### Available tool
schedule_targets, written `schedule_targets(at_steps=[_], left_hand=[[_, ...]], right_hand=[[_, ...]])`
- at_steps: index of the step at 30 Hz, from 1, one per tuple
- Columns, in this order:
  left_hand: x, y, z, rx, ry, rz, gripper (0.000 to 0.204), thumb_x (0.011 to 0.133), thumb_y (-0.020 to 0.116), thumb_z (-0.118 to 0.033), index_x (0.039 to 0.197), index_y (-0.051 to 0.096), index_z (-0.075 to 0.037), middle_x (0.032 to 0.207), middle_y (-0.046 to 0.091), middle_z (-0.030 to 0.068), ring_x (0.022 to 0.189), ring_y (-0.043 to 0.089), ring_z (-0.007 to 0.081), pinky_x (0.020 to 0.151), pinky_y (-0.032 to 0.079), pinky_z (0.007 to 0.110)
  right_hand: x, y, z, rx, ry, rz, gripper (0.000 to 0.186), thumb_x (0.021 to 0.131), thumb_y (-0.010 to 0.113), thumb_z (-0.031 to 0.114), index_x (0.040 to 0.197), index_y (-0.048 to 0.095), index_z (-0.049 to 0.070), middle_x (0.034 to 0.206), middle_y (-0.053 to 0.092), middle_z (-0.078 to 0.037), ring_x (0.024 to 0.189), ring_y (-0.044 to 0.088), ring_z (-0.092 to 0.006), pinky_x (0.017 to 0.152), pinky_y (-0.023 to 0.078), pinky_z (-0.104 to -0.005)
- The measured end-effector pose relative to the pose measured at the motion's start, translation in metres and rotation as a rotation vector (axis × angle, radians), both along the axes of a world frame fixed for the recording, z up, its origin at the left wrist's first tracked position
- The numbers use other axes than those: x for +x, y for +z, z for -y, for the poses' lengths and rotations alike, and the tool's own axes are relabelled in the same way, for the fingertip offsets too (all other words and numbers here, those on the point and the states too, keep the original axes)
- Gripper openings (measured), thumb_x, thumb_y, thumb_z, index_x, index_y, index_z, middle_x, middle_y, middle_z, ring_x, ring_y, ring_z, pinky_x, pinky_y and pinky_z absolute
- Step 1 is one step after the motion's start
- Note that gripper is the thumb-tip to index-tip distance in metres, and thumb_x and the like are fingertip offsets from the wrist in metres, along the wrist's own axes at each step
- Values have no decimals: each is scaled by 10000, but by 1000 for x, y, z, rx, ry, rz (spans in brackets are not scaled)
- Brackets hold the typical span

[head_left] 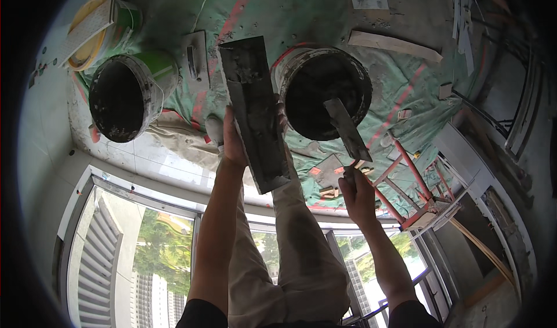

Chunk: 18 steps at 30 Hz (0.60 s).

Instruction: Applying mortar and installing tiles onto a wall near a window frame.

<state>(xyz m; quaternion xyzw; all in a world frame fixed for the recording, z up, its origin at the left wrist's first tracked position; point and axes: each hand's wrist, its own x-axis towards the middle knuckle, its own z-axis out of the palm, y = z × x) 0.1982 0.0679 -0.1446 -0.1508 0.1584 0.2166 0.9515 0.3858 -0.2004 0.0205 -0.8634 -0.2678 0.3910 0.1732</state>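
The left grip holds a long board, the right grip a trowel. Scooping mud seems the step; next needs a steady board

Fisheye view with black corners and straight edges bowed toward the rim. Daylight through the windows below glares palely; the green floor sheeting is dimmer, the left bucket's interior deeply shadowed.
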Motion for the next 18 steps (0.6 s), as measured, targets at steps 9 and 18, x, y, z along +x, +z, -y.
schedule_targets(at_steps=[9, 18], left_hand=[[-91, -13, 18, 66, -131, -367, 952, 1125, 340, -795, 1774, 380, -100, 1730, 514, 206, 1526, 582, 354, 1291, 462, 487], [-106, -12, 38, 122, -45, -453, 963, 1124, 377, -781, 1787, 326, -85, 1731, 499, 219, 1532, 566, 384, 1292, 466, 514]], right_hand=[[130, -107, -56, -502, 903, 403, 290, 1093, 701, 307, 1136, 634, 29, 891, 758, -174, 766, 792, -389, 650, 637, -501], [92, -159, -58, -392, 473, -40, 331, 1109, 669, 298, 1153, 660, -30, 965, 793, -239, 961, 773, -477, 854, 622, -588]])
